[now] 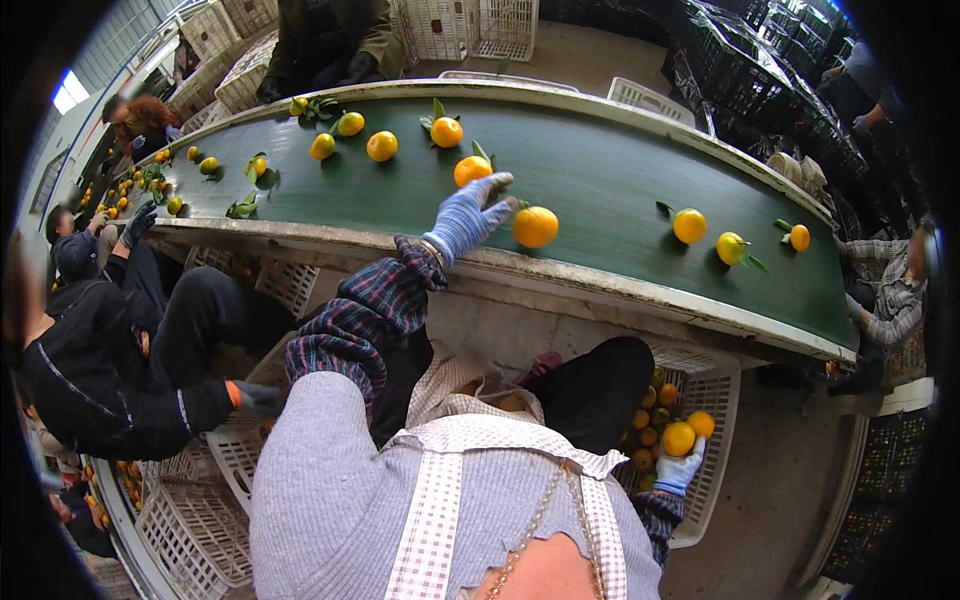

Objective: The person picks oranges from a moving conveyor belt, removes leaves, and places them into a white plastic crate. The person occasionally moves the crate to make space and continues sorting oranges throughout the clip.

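Note:
My left hand (466,217), in a blue-and-white glove, reaches over the green conveyor belt (615,172). Its fingers are apart, beside a mandarin with a leaf (471,172) that they partly cover; a larger mandarin (535,227) lies just right of the fingertips. Whether they touch either fruit is hard to tell. Low on the right, my right hand (679,469), gloved alike, has two mandarins (679,439) in its fingers, over a white plastic crate (716,480) holding several more. Other mandarins, some with stems and leaves, lie along the belt, such as one upper centre (446,132).
A pale, worn rail (600,285) edges the belt's near side. A co-worker in black (97,367) sits close on my left, with slatted crates (202,525) nearby. Another person (337,45) is across the belt, one in plaid (892,292) at its right end. Black crates (757,75) stand beyond.

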A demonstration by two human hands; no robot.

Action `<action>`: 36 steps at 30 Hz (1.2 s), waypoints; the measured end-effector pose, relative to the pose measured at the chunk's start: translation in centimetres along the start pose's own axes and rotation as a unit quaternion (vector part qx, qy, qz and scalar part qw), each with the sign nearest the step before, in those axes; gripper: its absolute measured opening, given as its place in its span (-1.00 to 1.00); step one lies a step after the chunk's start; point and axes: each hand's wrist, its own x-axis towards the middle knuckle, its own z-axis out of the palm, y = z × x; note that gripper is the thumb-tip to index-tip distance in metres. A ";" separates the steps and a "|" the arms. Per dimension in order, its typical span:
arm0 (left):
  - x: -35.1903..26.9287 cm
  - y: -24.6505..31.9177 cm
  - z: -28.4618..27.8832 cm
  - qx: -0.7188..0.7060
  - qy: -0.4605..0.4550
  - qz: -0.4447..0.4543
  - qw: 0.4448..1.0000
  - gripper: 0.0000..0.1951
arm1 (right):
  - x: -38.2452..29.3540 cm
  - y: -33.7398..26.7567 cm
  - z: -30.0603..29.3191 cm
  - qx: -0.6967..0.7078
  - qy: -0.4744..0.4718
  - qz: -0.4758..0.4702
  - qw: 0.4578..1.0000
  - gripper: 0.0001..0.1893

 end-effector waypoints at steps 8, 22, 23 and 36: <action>6.5 0.7 0.8 0.263 -0.042 -0.007 0.964 -0.39 | 4.4 -13.4 2.9 0.407 -0.063 -0.002 0.911 -0.55; 1.7 -3.7 -8.2 0.245 -0.029 -0.025 0.969 -0.39 | 15.7 -37.9 37.6 -0.058 -0.269 -0.384 0.881 -0.32; 1.8 -3.8 -8.0 0.238 -0.018 -0.037 0.970 -0.38 | 16.5 -38.1 38.8 -0.102 -0.270 -0.343 0.894 -0.34; 2.6 -4.5 -5.6 0.008 -0.105 -0.019 0.994 -0.39 | 13.8 -33.0 32.0 0.241 -0.517 -0.117 0.813 -0.29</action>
